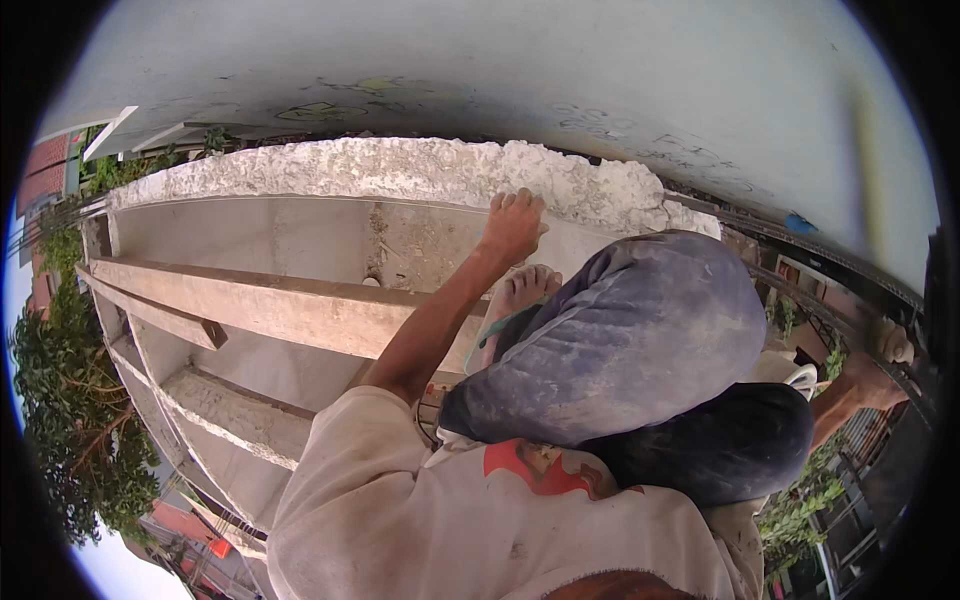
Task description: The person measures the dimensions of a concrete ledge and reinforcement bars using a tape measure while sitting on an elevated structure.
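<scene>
My left hand (pixel 515 222) reaches forward to the rough, whitish broken concrete wall top (pixel 370 168). Its fingers are bent over the near edge of that wall top. Out to the far right, my right hand (pixel 874 378) is closed around a dark bar (pixel 838 322). The picture's rim darkens that hand, and part of its fingers is hard to make out. Between the hands, my raised knee in dusty blue trousers (pixel 640 330) fills the middle. My foot in a green-strapped sandal (pixel 520 295) stands by a long wooden beam (pixel 270 308).
A shorter wooden piece (pixel 170 318) runs beside the beam on the left. Below the beams, deep pale-walled compartments (pixel 300 235) open downward, one with debris at its bottom. A tall grey wall (pixel 600 70) with scrawled marks rises beyond. Trees (pixel 80 420) and roofs lie far below left.
</scene>
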{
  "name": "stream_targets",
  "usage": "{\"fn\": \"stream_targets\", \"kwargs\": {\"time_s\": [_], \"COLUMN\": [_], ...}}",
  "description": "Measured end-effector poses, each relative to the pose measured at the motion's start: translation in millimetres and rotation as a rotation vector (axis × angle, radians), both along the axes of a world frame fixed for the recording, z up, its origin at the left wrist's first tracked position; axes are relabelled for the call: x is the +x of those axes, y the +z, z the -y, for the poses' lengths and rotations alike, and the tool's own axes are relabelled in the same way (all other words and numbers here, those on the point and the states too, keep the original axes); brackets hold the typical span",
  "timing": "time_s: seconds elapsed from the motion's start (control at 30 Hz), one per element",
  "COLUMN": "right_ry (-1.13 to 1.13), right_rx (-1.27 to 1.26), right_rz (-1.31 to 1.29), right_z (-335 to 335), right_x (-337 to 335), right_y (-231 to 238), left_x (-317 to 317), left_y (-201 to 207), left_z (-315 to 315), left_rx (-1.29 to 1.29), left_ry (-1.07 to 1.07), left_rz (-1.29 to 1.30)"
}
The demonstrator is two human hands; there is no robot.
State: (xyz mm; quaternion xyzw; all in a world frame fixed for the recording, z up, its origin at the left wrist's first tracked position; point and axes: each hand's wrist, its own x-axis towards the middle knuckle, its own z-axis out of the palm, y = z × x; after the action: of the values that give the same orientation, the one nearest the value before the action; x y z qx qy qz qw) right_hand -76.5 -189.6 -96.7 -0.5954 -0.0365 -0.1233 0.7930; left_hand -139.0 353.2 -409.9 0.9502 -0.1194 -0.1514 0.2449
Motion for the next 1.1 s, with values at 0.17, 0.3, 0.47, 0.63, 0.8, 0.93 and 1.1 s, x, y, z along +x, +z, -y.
{"fn": "stream_targets", "kwargs": {"time_s": [0.17, 0.3, 0.47, 0.63, 0.8, 0.93, 1.1], "right_ry": [-0.048, -0.042, 0.076, -0.716, -0.616, -0.079, 0.111], "right_rx": [0.013, 0.035, 0.036, -0.191, -0.676, -1.177, -1.592], "right_rz": [0.067, 0.116, 0.089, 0.114, -0.559, -0.511, -0.351], "right_z": [-9.5, -13.3, -13.4, -75.1, -71.7, -92.6, -108.0], "right_x": [-32.1, -54.6, -59.5, -64.2, -131.8, -134.0, -119.3], "right_y": [8.7, 23.1, 27.0, -23.8, -186.1, -276.4, -331.0], "left_x": [2.5, 7.2, 7.1, 10.2, 10.3, 16.5, 13.8], "left_y": [-35.7, -27.9, -37.9, -25.1, -18.2, -5.5, -13.2], "left_z": [14.0, 32.0, 20.5, 28.7, 37.8, 48.4, 41.1], "left_rx": [-0.071, -0.187, -0.261, -0.255, -0.279, -0.356, -0.305], "left_ry": [-0.045, -0.061, -0.021, 0.11, 0.183, 0.23, 0.245], "left_rz": [-0.165, -0.239, -0.22, -0.403, -0.513, -0.585, -0.585]}}
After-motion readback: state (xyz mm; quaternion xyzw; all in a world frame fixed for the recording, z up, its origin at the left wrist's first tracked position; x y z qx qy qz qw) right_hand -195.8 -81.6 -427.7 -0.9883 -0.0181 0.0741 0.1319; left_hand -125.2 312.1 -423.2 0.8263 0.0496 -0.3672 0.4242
